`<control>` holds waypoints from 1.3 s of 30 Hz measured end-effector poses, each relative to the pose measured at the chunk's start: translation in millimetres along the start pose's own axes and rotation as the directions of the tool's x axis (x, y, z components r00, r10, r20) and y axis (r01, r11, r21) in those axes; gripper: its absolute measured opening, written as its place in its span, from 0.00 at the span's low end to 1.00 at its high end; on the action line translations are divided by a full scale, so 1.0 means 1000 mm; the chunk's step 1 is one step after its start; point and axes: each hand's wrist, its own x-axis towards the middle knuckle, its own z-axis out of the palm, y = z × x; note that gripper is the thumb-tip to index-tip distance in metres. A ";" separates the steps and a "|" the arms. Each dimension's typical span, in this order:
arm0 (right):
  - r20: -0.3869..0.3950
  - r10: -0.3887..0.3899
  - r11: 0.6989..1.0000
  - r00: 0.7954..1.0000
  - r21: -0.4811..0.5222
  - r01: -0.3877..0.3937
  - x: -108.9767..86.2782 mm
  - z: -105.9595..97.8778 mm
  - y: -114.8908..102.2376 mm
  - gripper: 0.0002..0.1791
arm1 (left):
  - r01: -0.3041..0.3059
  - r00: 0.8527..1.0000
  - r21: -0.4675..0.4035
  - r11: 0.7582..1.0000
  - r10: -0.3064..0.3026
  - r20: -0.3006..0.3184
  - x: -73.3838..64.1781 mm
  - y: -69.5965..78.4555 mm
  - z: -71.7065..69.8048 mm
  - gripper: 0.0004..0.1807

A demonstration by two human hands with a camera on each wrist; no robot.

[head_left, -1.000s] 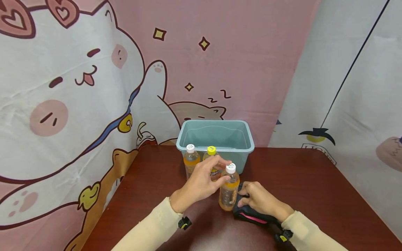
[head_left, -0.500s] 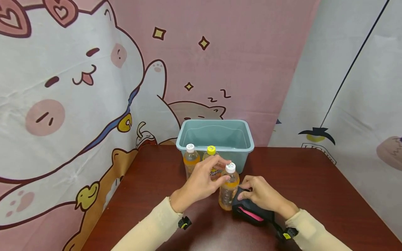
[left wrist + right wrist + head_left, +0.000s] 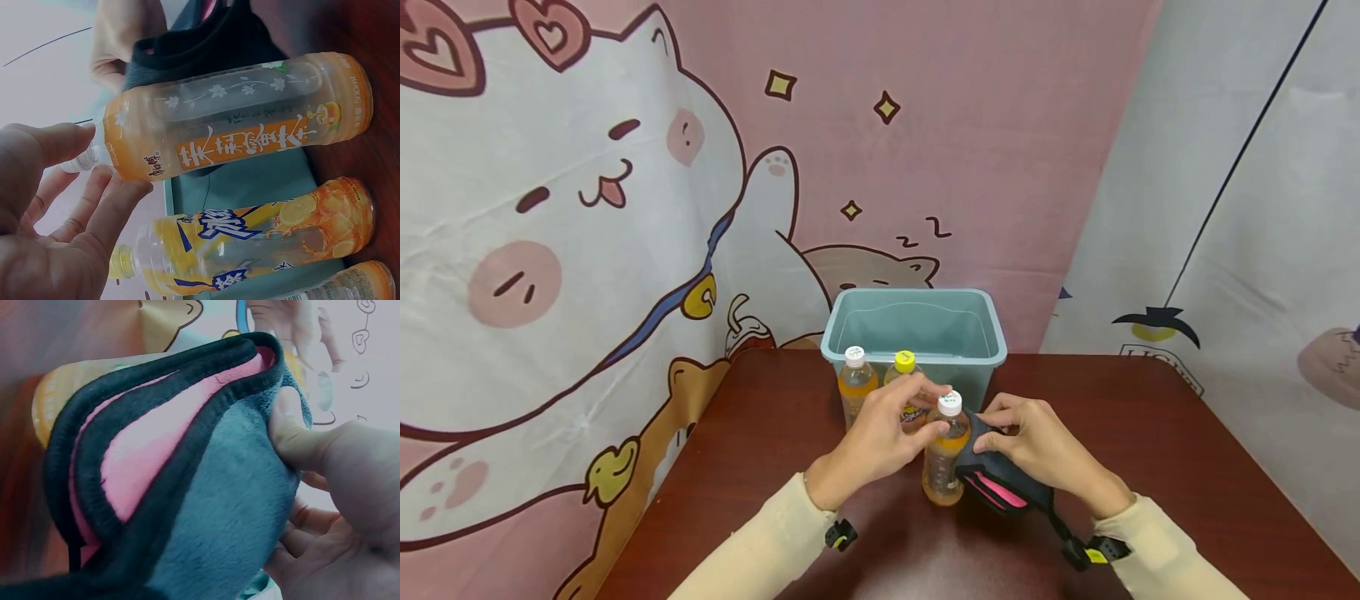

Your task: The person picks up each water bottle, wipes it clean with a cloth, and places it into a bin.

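Observation:
My left hand (image 3: 883, 435) holds a clear plastic drink bottle (image 3: 943, 475) with a white cap by its neck; it stands upright on the table. An orange label with white flowers shows on this bottle (image 3: 244, 115) in the left wrist view. At its right side, my right hand (image 3: 1037, 440) pinches a folded dark grey cloth (image 3: 1007, 477) between thumb and fingers. The cloth (image 3: 231, 481) has black edging and a pink inner side in the right wrist view. It is raised against the bottle, overlapping its side there.
A pale blue plastic tub (image 3: 981, 361) stands at the back of the brown table (image 3: 1112, 433). Before it are a yellow-capped bottle (image 3: 905, 362) and another white-capped bottle (image 3: 855, 383). A printed curtain (image 3: 1000, 167) hangs behind.
My right hand has moved up along the bottle's right side, lifting the cloth with it. My left hand stays at the neck, and the bottle has hardly moved.

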 end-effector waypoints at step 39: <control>-0.232 0.003 1.000 0.973 0.003 -0.002 -0.007 -0.021 -0.016 0.12 | -0.060 0.988 0.098 0.993 0.045 0.147 0.024 0.006 -0.023 0.23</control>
